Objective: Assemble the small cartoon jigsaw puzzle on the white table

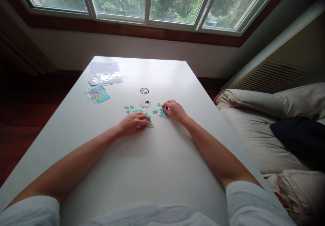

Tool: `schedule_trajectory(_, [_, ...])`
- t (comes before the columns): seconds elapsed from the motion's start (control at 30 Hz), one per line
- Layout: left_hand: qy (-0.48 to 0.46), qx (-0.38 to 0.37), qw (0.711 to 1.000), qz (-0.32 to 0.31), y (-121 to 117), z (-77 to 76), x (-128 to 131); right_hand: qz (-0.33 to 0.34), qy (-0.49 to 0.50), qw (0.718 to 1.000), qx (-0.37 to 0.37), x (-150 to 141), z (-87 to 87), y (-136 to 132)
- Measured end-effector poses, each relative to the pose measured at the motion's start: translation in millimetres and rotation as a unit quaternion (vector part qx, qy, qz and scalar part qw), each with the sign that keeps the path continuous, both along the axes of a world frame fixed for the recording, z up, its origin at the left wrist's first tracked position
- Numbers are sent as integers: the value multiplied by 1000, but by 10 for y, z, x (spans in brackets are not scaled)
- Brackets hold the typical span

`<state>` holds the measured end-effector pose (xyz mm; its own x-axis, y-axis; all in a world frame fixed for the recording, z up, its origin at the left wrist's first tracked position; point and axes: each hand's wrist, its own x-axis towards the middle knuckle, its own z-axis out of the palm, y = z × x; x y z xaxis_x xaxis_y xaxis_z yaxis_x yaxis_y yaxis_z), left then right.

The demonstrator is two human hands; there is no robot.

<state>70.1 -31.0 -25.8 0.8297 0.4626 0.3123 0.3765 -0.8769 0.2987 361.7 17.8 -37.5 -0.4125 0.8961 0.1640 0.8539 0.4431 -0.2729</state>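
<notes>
My left hand (134,123) rests on a partly joined jigsaw puzzle (151,125), its fingers stretched over the pieces and apart from the thumb. Much of that joined section is hidden beneath the hand. Across from it, my right hand (174,110) has thumb and fingertips pinched together at a teal jigsaw piece on the edge of a small heap of loose jigsaw pieces (162,115). The piece in the pinch is mostly covered. More loose pieces (128,108) lie scattered beyond my left hand, and one or two (155,111) sit between the hands.
The white table (142,171) has two round inserts (144,91) in its surface past the pieces. At the far left lie a colourful picture card (98,94) and clear plastic packaging with paper (105,73). A cushioned sofa (254,131) stands right of the table.
</notes>
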Motion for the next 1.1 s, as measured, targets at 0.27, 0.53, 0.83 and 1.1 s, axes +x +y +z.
schedule_trajectory(0.27, [3, 11, 1000, 5, 25, -38, 1, 26, -62, 997, 25, -42, 80, -49])
schedule_trajectory(0.53, [8, 5, 1000, 7, 20, -42, -9, 32, -78, 996, 21, -62, 124, -70])
schedule_trajectory(0.83, [10, 7, 1000, 12, 16, -29, 9, 45, -114, 991, 46, -125, 150, -126])
schedule_trajectory(1.1, [3, 8, 1000, 11, 28, -64, 7, 31, -18, 999, 22, -112, 65, -69])
